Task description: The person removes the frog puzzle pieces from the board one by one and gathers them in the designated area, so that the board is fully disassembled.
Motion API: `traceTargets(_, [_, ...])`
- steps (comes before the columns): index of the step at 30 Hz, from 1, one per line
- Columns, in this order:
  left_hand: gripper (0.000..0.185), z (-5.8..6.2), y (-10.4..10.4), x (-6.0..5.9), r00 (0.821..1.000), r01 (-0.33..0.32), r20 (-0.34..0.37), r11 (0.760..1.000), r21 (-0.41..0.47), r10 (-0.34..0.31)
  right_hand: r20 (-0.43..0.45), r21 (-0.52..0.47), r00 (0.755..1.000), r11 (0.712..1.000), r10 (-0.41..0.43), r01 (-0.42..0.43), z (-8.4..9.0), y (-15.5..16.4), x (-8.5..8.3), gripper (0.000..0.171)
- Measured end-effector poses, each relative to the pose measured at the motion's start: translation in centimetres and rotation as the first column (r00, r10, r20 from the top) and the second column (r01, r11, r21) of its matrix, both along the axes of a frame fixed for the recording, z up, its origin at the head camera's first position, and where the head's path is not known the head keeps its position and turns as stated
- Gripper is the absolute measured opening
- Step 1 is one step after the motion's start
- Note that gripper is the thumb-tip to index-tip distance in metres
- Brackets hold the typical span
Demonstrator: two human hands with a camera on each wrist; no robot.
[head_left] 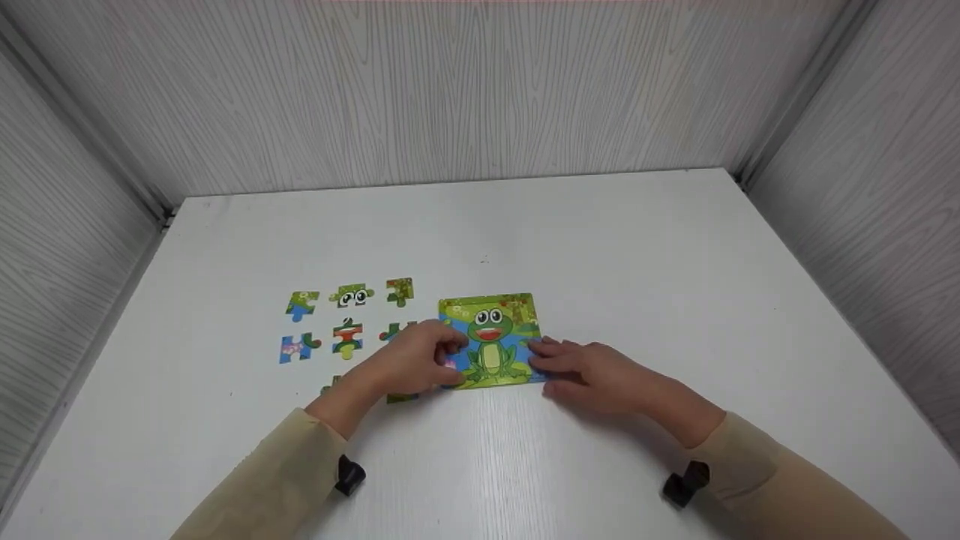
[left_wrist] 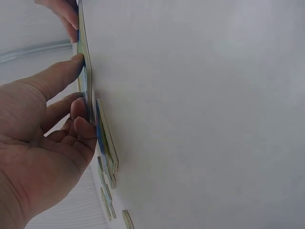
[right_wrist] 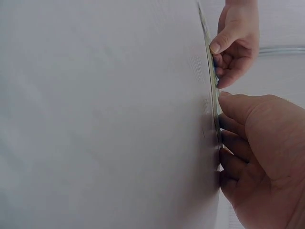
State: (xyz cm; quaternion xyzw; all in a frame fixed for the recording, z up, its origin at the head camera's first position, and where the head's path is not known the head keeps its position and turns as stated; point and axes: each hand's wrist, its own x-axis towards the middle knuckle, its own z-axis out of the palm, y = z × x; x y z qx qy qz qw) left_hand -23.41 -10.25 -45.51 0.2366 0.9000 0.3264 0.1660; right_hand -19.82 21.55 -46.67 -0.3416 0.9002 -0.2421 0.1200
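Observation:
A frog puzzle board (head_left: 490, 352) with a raised border lies flat on the white table. My left hand (head_left: 416, 355) is at its left side, the thumb on the near left corner and the other fingers bent against the left edge. In the left wrist view, thumb and index finger of the left hand (left_wrist: 52, 129) touch the board (left_wrist: 86, 71) a little apart. At the right edge lies my right hand (head_left: 600, 373), its fingertips resting on the board's border. The right wrist view shows that hand (right_wrist: 259, 148) with loosely bent fingers along the board's edge.
Left of the board, loose puzzle pieces lie in rows, among them a piece with eyes (head_left: 352, 295), a mouth piece (head_left: 347, 340) and a pink-and-blue piece (head_left: 296, 348). My left hand and forearm partly cover several. Pale wood-grain panels (head_left: 450, 90) wall the table.

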Motion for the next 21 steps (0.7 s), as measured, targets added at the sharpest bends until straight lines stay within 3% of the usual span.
traceTargets(15, [0.045,0.29,0.48,0.54,1.000,-0.024,0.008,0.999,0.045,0.024,-0.012,-0.001,1.000,1.000,0.007,-0.007,0.07,-0.04,0.03,0.051])
traceTargets(21, [0.043,0.40,0.24,0.61,1.000,0.013,0.009,0.995,0.095,-0.013,-0.007,0.013,1.000,1.000,-0.016,0.017,0.08,-0.05,0.19,0.051])
